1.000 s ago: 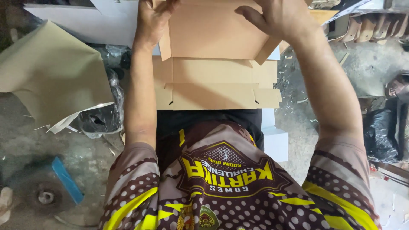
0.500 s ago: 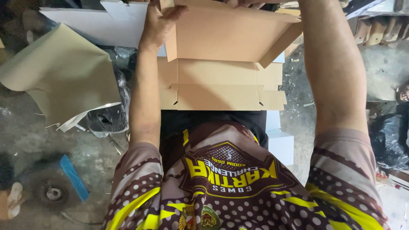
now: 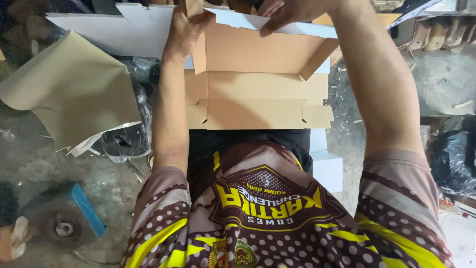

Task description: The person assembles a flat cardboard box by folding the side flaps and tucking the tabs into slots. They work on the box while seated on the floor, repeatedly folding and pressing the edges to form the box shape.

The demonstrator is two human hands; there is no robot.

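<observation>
A flat-cut brown cardboard box lies on my lap, part folded, its inside facing up and its near flap flat toward my body. My left hand grips the box's left side wall and holds it upright. My right hand pinches the far wall's white-faced top edge and bends it inward over the box. The right side flap leans in at an angle. The fingertips of both hands are partly cut off by the frame's top edge.
A large tan cardboard sheet lies on the floor at left. White flat-cut blanks lie at top left. A white box sits by my right thigh. A blue strip and a round disc lie bottom left; black bags right.
The far wall has come up and is folding inward, showing its white face. My right hand moved left onto that top edge. My left hand stays on the left side wall.
</observation>
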